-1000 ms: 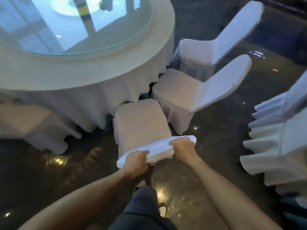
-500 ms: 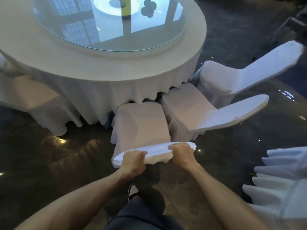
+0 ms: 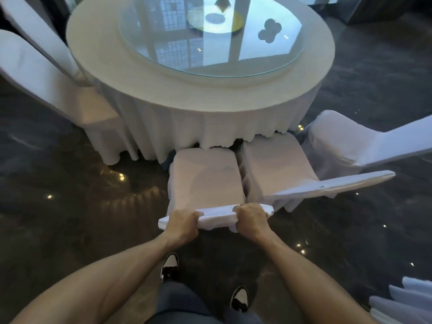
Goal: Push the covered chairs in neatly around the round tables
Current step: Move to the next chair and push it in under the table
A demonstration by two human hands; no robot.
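A white-covered chair stands in front of me, its seat front touching the hanging cloth of the round table. My left hand grips the left part of the chair's backrest top, and my right hand grips the right part. Both hands are closed around the fabric-covered top edge. The table carries a white cloth and a round glass turntable.
A second covered chair sits right beside mine, and a third further right. Two more covered chairs stand at the table's left. White ruffled fabric shows at the bottom right. The dark glossy floor surrounds me; my shoes are below.
The chair has slid forward toward the table and now sits straight, its seat reaching the cloth. My view has shifted left, bringing the whole table into frame. Both hands keep their grip.
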